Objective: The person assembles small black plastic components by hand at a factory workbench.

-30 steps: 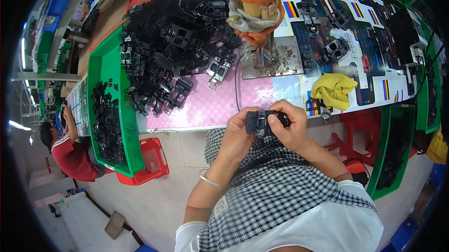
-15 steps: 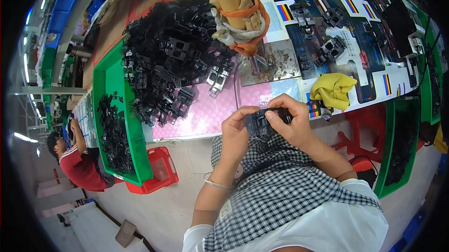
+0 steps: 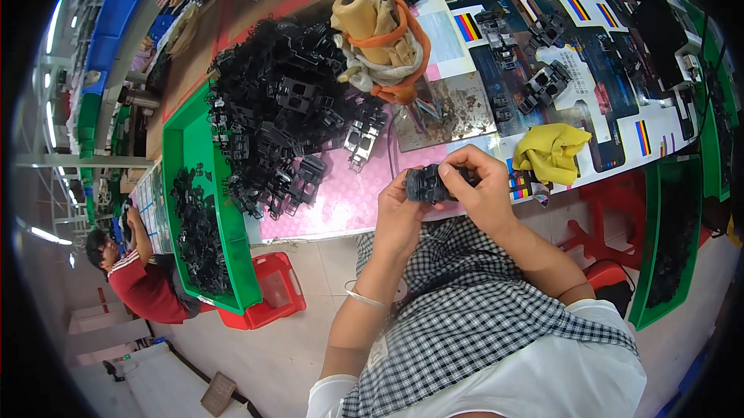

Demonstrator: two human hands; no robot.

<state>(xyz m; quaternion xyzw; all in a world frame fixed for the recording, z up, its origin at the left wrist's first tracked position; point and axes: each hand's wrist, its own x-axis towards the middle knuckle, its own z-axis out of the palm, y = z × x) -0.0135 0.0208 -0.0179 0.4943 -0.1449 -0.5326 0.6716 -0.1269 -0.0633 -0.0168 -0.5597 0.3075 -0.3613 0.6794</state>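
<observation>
Between my two hands, just off the table's near edge, is a black moulded plastic part (image 3: 428, 184) with openings in it. My left hand (image 3: 400, 207) grips its left end, fingers closed. My right hand (image 3: 482, 189) pinches its right side, thumb on top and index finger bent over it; the fingers cover that end. Ahead to the left lies a big heap of similar black plastic parts (image 3: 291, 92). One part with a silvery face (image 3: 363, 137) rests at the heap's right side on the pink sheet (image 3: 333, 205).
A green bin (image 3: 242, 263) of small black parts is at the left, another green bin (image 3: 668, 263) at the right. A cloth-wrapped tool (image 3: 380, 38) stands by a stained metal plate (image 3: 457, 112). A yellow cloth (image 3: 552, 153) lies right. Another person (image 3: 147, 278) sits far left.
The black plastic part has been tilted in my hands, showing a narrower side now. My left hand has shifted slightly right, and the whole view has moved a little.
</observation>
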